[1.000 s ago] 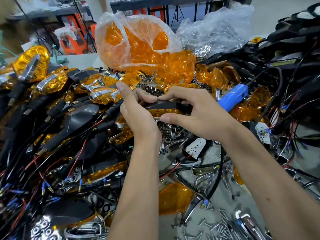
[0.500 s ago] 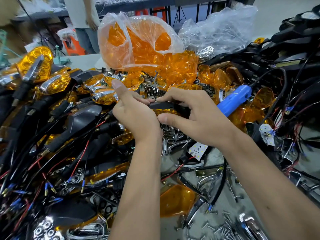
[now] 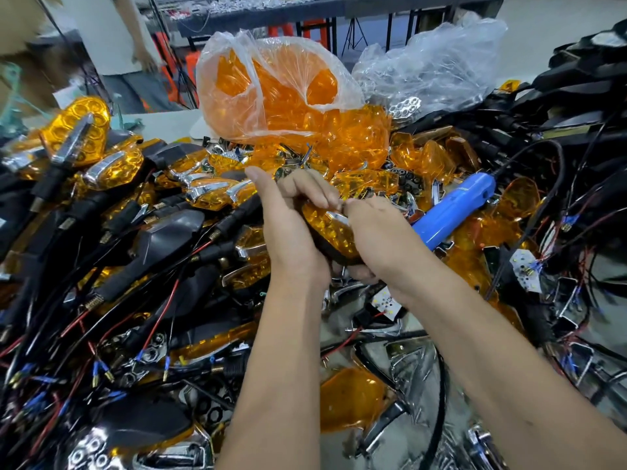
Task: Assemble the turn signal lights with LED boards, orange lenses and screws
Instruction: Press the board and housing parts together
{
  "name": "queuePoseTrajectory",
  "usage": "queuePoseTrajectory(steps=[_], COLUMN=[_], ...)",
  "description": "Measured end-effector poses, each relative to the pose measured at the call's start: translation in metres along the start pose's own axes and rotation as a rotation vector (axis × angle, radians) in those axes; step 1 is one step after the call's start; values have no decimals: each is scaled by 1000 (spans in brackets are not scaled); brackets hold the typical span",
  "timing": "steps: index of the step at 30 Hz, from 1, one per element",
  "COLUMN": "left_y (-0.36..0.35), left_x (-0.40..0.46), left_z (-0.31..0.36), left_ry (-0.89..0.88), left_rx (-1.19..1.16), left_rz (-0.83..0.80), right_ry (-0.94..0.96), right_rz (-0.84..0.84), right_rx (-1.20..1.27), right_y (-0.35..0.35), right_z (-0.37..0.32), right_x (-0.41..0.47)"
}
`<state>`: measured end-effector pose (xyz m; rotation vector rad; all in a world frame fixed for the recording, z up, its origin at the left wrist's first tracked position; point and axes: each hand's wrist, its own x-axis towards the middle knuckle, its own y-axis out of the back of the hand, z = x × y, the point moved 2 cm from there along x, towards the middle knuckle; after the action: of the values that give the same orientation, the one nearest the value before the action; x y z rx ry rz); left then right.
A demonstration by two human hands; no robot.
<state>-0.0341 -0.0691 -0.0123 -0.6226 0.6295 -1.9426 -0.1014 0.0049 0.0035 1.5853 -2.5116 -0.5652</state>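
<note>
- The left hand has its fingers curled round the far edge of a turn signal light with a faceted orange lens and black housing, while its thumb stands straight up, clear of the light.
- The right hand lies over the near and right side of the same light, fingers bent onto the lens; its fingertips meet those of the left hand at a narrow chrome trim strip that crosses the lens.
- The light is held tilted between the two palms, lens facing up toward the camera, raised above the heap of parts.
- Both forearms reach in from the bottom edge, the left nearly upright in view, the right slanting in from the lower right corner; the wrists sit close together.
- Just right of the right hand a blue cylindrical plastic electric screwdriver lies slanted on the pile, a black cable at its far end.
- Below the right wrist a small white LED board rests among chrome brackets.
- A loose flat orange lens lies between the forearms.
- Behind the hands a clear plastic bag stuffed with orange lenses is open onto the pile.
- To the left, finished black-stemmed lights with red and black wires are heaped.
</note>
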Motion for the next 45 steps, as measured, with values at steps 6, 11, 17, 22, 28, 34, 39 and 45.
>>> queuePoseTrajectory(steps=[6, 11, 17, 22, 28, 34, 39, 45], left_y=[-3, 0, 5, 5, 2, -2, 1, 2], left_x=[-4, -2, 4, 2, -9, -12, -9, -6], left_z=[6, 9, 8, 3, 5, 10, 10, 17], left_ry=[-58, 17, 78, 88, -391, -451, -374, -347], left_rx=[87, 51, 236, 232, 397, 521, 711, 718], left_rz=[-22, 199, 557, 569, 462, 526, 525, 479], right_ry=[-222, -12, 428, 507, 519, 613, 670, 716], right_rz=[-167, -120, -254, -130, -121, -86, -49, -22], right_rx=[332, 193, -72, -143, -176, -421, -568, -612], right_y=[0, 8, 35, 42, 44, 46, 46, 40], right_z=[15, 9, 4, 3, 0, -12, -15, -16], right_x=[1, 6, 0, -3, -6, -11, -12, -14])
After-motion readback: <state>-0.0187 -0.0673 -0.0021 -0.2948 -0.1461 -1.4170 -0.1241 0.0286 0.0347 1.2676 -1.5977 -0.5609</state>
